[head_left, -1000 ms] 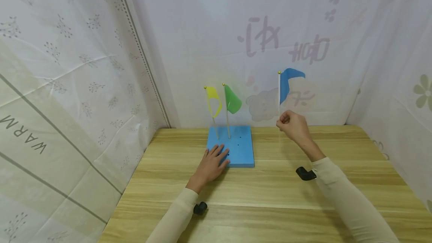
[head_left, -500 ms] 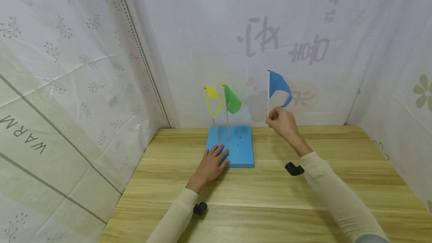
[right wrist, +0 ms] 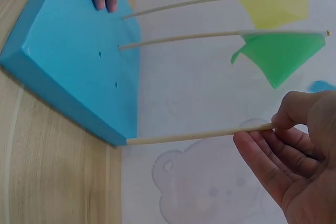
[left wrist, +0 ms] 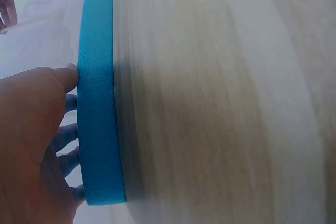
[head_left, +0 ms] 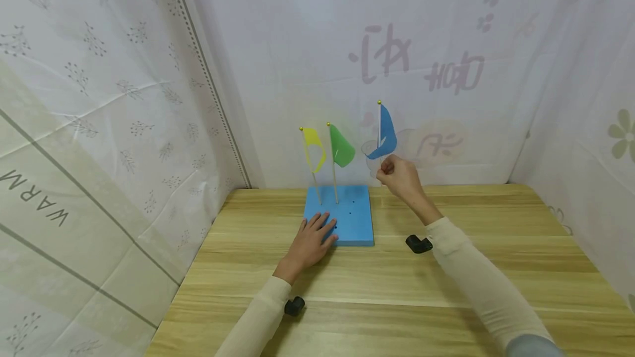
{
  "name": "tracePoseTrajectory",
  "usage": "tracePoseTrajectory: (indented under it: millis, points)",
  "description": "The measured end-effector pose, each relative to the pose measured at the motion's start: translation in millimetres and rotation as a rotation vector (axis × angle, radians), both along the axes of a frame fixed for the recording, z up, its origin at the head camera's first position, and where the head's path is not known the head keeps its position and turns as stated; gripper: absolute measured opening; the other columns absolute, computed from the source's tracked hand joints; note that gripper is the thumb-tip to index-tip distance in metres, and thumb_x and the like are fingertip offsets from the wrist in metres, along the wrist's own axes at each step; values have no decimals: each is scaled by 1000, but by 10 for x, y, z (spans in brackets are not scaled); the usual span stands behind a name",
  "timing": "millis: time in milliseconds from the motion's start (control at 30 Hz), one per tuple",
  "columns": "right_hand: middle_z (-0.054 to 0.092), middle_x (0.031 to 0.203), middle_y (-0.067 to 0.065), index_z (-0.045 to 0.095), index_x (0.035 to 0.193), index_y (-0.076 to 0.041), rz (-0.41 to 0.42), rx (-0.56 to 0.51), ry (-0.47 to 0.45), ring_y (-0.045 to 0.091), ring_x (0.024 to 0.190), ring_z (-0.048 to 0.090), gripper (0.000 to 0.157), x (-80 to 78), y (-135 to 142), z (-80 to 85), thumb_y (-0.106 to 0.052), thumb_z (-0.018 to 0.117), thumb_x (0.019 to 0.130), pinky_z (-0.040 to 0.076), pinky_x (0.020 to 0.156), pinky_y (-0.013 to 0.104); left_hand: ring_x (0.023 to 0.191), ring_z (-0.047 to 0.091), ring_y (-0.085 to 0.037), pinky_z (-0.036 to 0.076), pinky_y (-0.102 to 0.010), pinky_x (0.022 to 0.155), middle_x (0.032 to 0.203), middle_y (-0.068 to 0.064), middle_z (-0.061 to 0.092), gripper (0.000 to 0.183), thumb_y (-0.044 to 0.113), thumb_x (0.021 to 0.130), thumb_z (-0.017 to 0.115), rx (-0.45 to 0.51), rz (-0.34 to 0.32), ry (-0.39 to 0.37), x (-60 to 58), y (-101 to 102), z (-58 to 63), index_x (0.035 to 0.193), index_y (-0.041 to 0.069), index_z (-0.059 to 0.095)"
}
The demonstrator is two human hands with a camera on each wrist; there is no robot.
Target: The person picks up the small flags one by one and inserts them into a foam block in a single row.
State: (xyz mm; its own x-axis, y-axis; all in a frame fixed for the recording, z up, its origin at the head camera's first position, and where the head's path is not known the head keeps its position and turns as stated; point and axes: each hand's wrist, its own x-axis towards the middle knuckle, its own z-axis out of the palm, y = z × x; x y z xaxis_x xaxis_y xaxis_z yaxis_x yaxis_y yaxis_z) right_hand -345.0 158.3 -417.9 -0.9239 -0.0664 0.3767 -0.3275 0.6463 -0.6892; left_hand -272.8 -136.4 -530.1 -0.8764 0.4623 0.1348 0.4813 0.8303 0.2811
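My left hand (head_left: 311, 242) lies with spread fingers on the front left of a blue foam board (head_left: 358, 230); its fingertips press the top. In the left wrist view the board's thick front edge (left wrist: 98, 98) shows beside the thumb. A yellow flag (head_left: 313, 138) and a green flag (head_left: 342, 147) stand in holes along the board's back left. My right hand (head_left: 401, 176) pinches the wooden stick (right wrist: 199, 136) of a blue flag (head_left: 388, 131) between thumb and fingers, holding it upright right of the board. In the right wrist view the stick's lower end overlaps the board's corner.
Several small dark holes, one of them a hole (head_left: 349, 213) at the right, dot the board. The board sits on a wood-grain table (head_left: 347, 318) near its back edge. A printed curtain (head_left: 297, 43) hangs close behind and at both sides.
My right hand has carried the blue flag leftward, closer to the board, and its cloth has swung round. My left hand and the two standing flags have stayed put.
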Motion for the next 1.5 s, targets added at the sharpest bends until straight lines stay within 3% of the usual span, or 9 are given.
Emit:
tracePoseTrajectory:
  millis: [433, 667, 833, 1200, 1500]
  points:
    - [74, 91, 17, 68, 95, -2, 36, -5, 14, 29, 82, 71, 8, -82, -222, -21, -9, 70, 96, 56, 70, 37, 163, 28, -38, 21, -67, 131, 174, -11, 34, 57, 44, 114, 50, -5, 5, -10, 2, -6, 7, 163, 16, 47]
    - [75, 87, 16, 69, 93, -2, 42, -7, 25, 27, 77, 71, 7, -129, -326, -38, -9, 69, 96, 55, 66, 33, 163, 29, -38, 22, -67, 131, 173, -12, 35, 57, 44, 114, 49, -12, 3, -8, 3, -6, 13, 163, 15, 47]
    - [75, 88, 17, 69, 92, -2, 49, -25, 29, 29, 81, 74, 5, -158, -416, -53, -7, 69, 94, 59, 70, 36, 163, 29, -38, 23, -67, 131, 173, -12, 35, 57, 44, 114, 49, -12, 4, -8, 6, -2, 22, 163, 16, 47]
    - [76, 95, 20, 71, 97, 2, 55, -60, -4, 33, 89, 76, 9, -223, -553, -175, -7, 72, 96, 64, 76, 43, 161, 33, -40, 25, -68, 129, 172, -14, 38, 56, 41, 113, 53, -12, -8, -1, 26, -10, 34, 161, 14, 50]
    - [76, 93, 20, 71, 94, 1, 38, -57, 38, 33, 89, 76, 8, -287, -596, -273, -7, 73, 95, 64, 79, 44, 162, 30, -39, 23, -68, 130, 173, -12, 36, 57, 43, 113, 51, -14, -1, -10, 5, -4, 26, 163, 16, 48]
